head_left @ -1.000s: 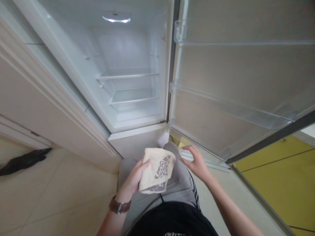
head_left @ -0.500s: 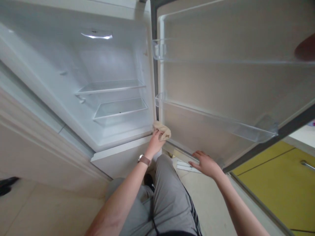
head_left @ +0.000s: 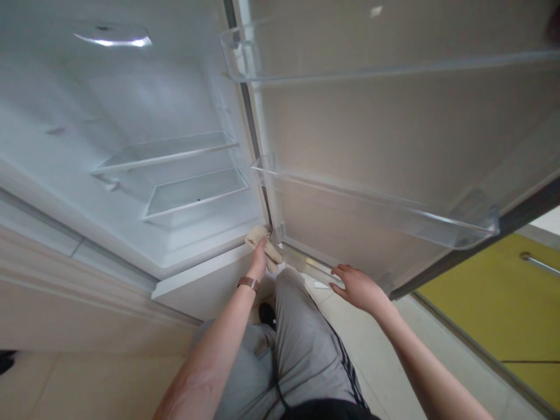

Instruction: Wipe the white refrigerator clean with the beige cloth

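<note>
My left hand (head_left: 258,261) is closed on a beige cloth (head_left: 272,252), at the hinge-side corner where the fridge body meets its door. The cloth is bunched, and part of it hangs past my fingers. Along the bottom edge of the open fridge door (head_left: 350,140), my right hand (head_left: 357,287) rests against the rim with fingers spread and thumb apart. To the left is the lit fridge compartment (head_left: 144,99), with two glass shelves, an upper shelf (head_left: 170,150) and a lower shelf (head_left: 196,191).
Clear plastic door racks, an upper rack (head_left: 371,70) and a lower rack (head_left: 385,213), jut from the door's inner side. A white lower front (head_left: 205,286) lies below the compartment. Yellow cabinets (head_left: 494,297) stand at the right, over a tiled floor (head_left: 385,361).
The cloth in my left hand has turned and shifted within the hinge corner. My right hand stays at the door's bottom edge. The view has moved closer and tilted.
</note>
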Available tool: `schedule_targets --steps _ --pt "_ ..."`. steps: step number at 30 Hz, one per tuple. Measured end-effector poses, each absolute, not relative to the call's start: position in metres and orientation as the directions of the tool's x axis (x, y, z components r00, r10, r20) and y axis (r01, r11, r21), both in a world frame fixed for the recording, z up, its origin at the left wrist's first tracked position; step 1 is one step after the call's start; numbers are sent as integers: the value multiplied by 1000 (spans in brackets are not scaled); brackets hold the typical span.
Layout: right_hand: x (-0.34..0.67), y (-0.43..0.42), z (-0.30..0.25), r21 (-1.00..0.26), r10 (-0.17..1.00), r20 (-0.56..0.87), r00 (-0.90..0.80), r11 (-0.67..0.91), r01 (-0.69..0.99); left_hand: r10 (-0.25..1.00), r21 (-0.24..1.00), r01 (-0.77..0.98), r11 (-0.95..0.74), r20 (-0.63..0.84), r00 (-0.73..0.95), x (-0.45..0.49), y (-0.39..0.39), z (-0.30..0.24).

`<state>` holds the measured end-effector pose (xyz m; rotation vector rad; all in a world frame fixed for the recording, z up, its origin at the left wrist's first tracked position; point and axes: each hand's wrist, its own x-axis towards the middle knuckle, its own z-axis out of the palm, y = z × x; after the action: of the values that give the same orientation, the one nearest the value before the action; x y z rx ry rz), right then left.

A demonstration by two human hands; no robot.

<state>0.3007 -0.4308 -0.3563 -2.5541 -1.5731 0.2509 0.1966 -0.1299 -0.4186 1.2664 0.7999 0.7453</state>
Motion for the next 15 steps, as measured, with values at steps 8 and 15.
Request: schedule_targets --steps 8,15 --pt "299 -431 -353 -185 894 -62 445 -448 875 899 986 -73 -147 164 406 177 -157 -382" --pt "294 -441 -343 -158 894 77 442 -427 891 362 562 80 -823 412 836 188 -170 -358"
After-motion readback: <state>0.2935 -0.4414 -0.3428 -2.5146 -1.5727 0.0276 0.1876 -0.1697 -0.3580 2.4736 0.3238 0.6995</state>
